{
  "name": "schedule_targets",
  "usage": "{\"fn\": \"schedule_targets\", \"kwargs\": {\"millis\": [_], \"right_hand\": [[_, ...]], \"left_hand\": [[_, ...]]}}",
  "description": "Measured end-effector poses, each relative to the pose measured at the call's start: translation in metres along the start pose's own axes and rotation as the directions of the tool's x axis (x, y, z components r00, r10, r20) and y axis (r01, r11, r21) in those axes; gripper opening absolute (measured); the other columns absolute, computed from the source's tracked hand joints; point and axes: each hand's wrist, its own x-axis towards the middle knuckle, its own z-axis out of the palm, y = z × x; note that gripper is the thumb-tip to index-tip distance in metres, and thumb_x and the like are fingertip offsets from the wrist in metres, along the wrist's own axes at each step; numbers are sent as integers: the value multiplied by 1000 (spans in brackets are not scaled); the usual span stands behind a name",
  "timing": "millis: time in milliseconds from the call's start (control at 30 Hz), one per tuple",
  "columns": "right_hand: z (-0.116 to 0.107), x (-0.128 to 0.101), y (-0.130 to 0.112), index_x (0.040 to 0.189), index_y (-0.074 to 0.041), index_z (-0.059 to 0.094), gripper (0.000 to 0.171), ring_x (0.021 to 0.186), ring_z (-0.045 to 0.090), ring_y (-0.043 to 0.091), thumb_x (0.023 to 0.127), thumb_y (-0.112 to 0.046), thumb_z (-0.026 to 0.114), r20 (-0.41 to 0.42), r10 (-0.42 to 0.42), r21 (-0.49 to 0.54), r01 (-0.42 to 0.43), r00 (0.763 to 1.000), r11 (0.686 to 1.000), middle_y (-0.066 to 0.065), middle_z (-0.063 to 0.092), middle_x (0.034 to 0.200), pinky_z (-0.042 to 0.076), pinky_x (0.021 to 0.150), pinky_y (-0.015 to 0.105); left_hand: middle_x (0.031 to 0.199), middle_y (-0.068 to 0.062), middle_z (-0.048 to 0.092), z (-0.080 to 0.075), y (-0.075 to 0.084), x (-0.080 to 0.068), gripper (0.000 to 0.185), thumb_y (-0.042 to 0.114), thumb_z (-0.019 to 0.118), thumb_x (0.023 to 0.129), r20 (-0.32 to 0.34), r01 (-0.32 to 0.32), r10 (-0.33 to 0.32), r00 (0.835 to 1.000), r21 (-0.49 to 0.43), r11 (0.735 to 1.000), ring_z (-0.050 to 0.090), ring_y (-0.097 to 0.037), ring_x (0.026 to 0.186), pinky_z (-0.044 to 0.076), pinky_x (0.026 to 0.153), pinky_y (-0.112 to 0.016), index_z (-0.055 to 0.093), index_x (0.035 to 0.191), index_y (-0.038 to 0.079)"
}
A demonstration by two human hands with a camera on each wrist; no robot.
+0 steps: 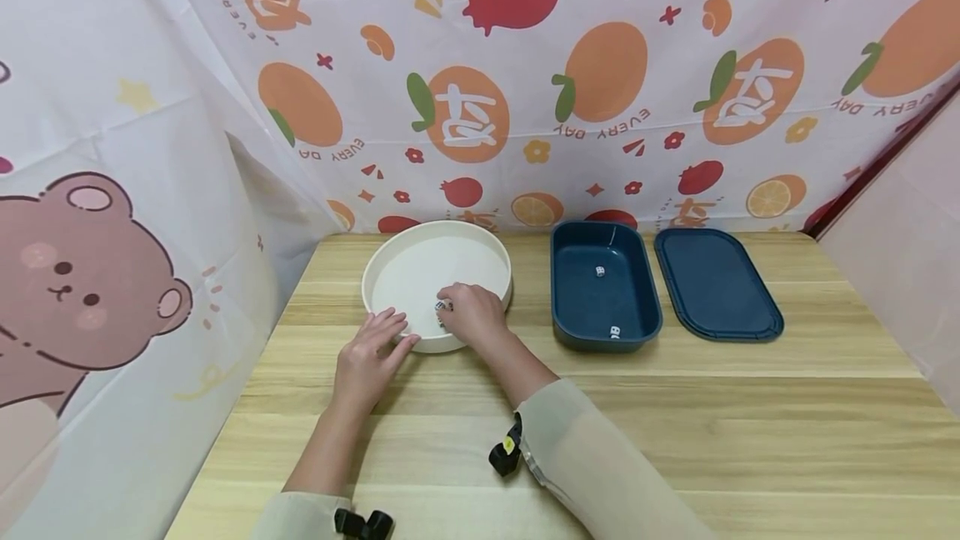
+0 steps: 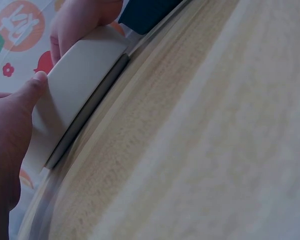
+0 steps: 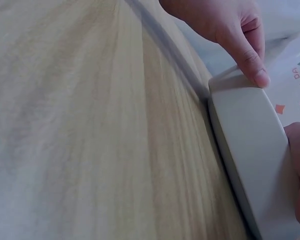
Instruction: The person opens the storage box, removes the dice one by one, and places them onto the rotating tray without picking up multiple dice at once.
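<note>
A person leans over a wooden table (image 1: 675, 407) with both hands at a round white tray (image 1: 420, 261) that sits near the back left of the tabletop. The left hand (image 1: 371, 361) lies flat with its fingers stretched out, the tips resting against the tray's near rim. The right hand (image 1: 472, 315) reaches over that same rim with its fingers curled down onto a small white die (image 1: 442, 306) inside the tray, pinching it as far as can be seen. The two hands sit close beside each other, not touching. To the right of the tray stands a dark blue box (image 1: 603, 327) with two more small dice (image 1: 600, 272) lying in it, and its blue lid (image 1: 716, 282) lies flat just beside it, further right. Fruit-patterned cloth (image 1: 525, 82) hangs behind
</note>
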Motion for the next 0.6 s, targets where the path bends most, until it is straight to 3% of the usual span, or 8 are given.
{"fn": "schedule_targets", "kwargs": {"millis": [300, 600], "right_hand": [[-8, -16, 12, 117, -18, 73, 30, 125, 60, 19, 90, -32, 72, -104, -89, 128, 102, 991, 987, 4, 67, 128, 52, 105, 37], [-31, -38, 35, 121, -12, 70, 34, 130, 56, 19, 91, -27, 72, -243, -86, 243, 147, 966, 959, 1, 69, 125, 49, 110, 39]], "left_hand": [[107, -13, 75, -1, 3, 1, 33, 12, 87, 71, 10, 10, -10, 1000, 4, 1000, 68, -32, 111, 47, 104, -57, 75, 99, -3], [108, -12, 75, 0, 3, 0, 34, 12, 88, 71, 4, 16, -16, 1000, 3, 1000, 68, -31, 112, 47, 105, -56, 75, 99, -2]]}}
